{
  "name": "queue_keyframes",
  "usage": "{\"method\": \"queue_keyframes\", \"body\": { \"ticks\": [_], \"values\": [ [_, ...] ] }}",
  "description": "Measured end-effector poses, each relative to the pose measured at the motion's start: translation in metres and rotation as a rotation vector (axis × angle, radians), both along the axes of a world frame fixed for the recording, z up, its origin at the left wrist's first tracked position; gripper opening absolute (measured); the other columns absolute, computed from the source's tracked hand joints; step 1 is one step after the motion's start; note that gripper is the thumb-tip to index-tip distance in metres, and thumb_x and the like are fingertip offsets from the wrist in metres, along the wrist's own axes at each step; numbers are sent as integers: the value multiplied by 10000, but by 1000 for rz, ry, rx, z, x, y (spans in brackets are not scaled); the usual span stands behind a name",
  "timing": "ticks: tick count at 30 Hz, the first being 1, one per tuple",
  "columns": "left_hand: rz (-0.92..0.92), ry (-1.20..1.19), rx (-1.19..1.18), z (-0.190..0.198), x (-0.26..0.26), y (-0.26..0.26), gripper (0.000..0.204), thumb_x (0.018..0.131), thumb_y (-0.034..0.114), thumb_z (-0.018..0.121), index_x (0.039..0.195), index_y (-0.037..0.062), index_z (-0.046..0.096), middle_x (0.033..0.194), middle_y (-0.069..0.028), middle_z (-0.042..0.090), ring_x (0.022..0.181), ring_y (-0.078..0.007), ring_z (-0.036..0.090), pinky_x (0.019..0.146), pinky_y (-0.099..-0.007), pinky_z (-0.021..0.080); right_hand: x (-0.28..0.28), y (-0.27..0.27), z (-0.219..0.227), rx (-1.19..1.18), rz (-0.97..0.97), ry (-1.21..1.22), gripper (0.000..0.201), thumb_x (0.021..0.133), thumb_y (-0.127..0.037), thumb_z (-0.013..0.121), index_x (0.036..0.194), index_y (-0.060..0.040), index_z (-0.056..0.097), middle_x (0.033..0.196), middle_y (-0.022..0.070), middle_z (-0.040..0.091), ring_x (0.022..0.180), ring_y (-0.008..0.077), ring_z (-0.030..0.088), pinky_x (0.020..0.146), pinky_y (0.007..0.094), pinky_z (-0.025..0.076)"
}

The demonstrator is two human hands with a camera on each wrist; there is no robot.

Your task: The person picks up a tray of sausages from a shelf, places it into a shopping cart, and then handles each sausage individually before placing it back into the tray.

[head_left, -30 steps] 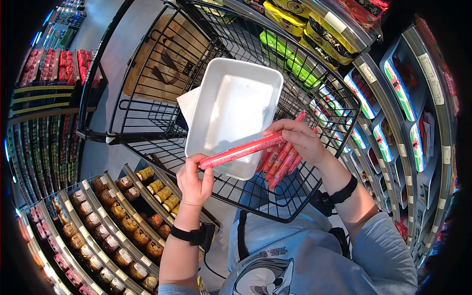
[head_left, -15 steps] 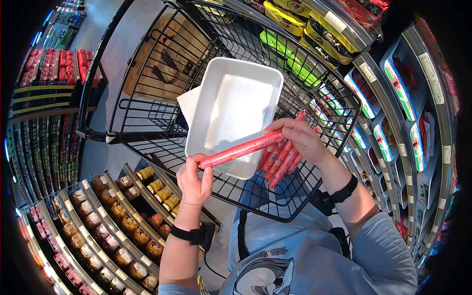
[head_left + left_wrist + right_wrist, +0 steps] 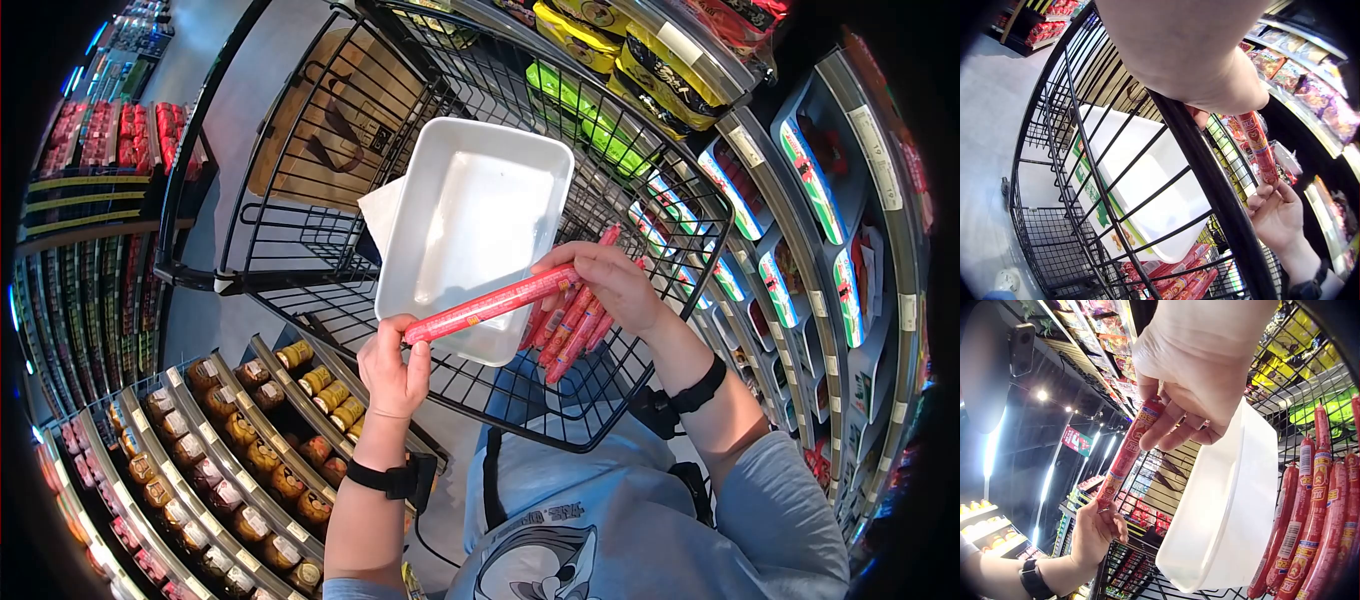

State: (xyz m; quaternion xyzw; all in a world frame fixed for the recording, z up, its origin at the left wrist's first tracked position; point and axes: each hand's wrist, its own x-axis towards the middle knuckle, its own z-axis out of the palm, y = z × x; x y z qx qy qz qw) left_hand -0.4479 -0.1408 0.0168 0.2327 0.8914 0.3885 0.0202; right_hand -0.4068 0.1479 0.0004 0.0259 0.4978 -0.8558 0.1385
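A red-wrapped sausage stretches between my two hands over the near edge of a white plastic tub. My left hand pinches its left end between thumb and fingers. At the other end, the fingers of my right hand grip the wrapper. In the right wrist view, printed labels show along the sausage. Several similar sausages lie side by side in the shopping cart, right of the tub and partly beneath my right hand in the head view.
The black wire cart surrounds the tub, its near rim close to my body. A brown bag hangs at its far left. Shelves of jars stand at the lower left, and shelves with packaged goods line the right.
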Motion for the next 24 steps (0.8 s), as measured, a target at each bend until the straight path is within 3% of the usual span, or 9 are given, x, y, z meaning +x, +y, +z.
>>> {"method": "queue_keyframes", "body": {
  "ticks": [6,9,24],
  "values": [
    [21,-17,55,-2,1,2,186,851,243,541,872,58,533,630,-93,548,553,-290,548,533,-352,423,0,2,0,-96,2,-25,385,891,-239,398,1096,35,576,828,109,653,781,142,606,717,236,417],
    [20,-31,32,-4,1,-2,173,842,229,549,870,59,536,634,-94,553,562,-295,555,538,-351,428,0,6,-5,-91,69,9,430,880,-254,434,1129,87,512,969,155,622,850,194,618,796,300,476],
    [17,23,6,1,0,-1,189,822,232,578,890,61,536,682,-86,583,575,-284,571,548,-347,451,-2,-2,6,-9,39,-38,370,835,-169,472,1134,38,534,887,83,627,807,122,591,750,248,456]
  ]
}}
